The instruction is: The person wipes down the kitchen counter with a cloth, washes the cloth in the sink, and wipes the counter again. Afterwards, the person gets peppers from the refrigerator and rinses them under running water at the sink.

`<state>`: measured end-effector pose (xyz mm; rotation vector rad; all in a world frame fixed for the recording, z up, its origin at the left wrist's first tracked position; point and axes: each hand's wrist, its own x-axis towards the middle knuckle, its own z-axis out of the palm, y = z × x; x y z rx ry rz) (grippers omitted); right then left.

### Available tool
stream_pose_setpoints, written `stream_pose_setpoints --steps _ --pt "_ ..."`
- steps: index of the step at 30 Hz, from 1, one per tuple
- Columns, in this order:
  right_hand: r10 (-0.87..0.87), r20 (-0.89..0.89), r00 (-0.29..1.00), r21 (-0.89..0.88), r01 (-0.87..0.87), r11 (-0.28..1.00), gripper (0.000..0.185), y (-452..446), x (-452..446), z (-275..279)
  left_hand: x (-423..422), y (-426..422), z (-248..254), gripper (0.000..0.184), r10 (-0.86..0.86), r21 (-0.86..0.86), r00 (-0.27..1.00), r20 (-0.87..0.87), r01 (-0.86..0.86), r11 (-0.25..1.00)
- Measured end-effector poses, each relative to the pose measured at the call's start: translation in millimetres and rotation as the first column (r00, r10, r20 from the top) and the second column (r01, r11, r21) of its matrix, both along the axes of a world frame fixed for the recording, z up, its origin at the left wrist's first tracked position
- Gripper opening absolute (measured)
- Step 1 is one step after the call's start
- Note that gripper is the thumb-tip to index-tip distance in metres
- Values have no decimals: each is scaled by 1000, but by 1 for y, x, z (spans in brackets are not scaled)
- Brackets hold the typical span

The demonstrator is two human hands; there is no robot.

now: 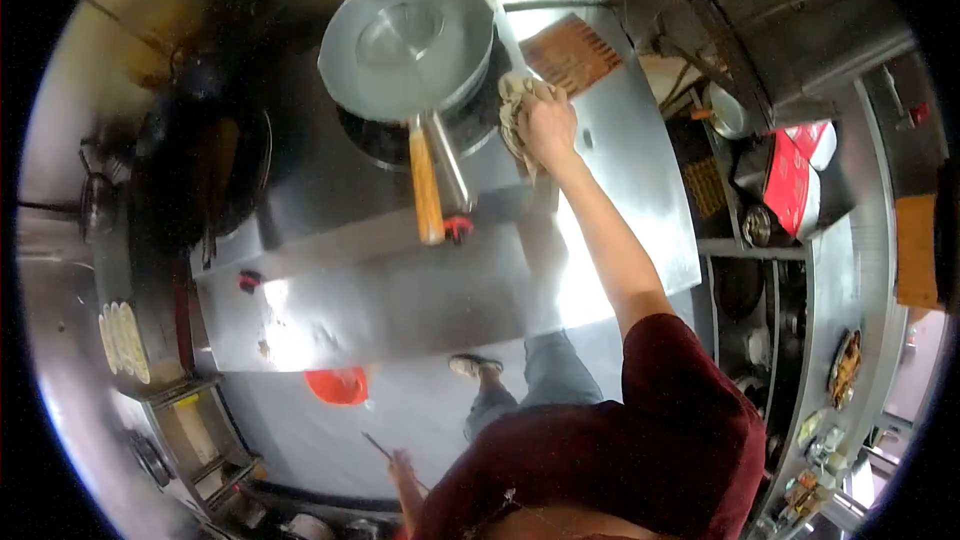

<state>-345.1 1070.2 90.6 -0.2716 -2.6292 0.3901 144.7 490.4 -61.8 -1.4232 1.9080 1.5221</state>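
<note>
Your right hand (552, 130) grips a bunched cloth (512, 105) over the steel counter (645, 185), well apart from your left hand (404, 478), whose fingers close round a thin stick (374, 443). A wide pan (365, 85) sits just left of your right hand.

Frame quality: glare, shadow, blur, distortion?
All head view: strong fisheye, black corners, counter edges bowed; glare whitens patches of its steel; the dark wok at left sinks into shadow; right hand readable, left hand small and soft.
</note>
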Motion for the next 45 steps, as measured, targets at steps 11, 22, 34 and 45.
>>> stream_pose_setpoints --steps 11,22,34,45 --pt "237 90 967 86 -245 966 27 95 -263 -33 39 105 10 33 -20 7 999 44 20 1000" --pt "601 -36 798 -68 -602 795 15 97 -26 -19 -19 135 27 40 162 48 964 210 -176 983" --pt "745 17 667 -268 -715 646 15 -127 16 -29 -49 157 28 39 120 -22 977 177 -118 993" --pt "749 10 662 448 -673 588 20 6 93 -23 -14 150 20 41 126 42 979 161 -134 990"
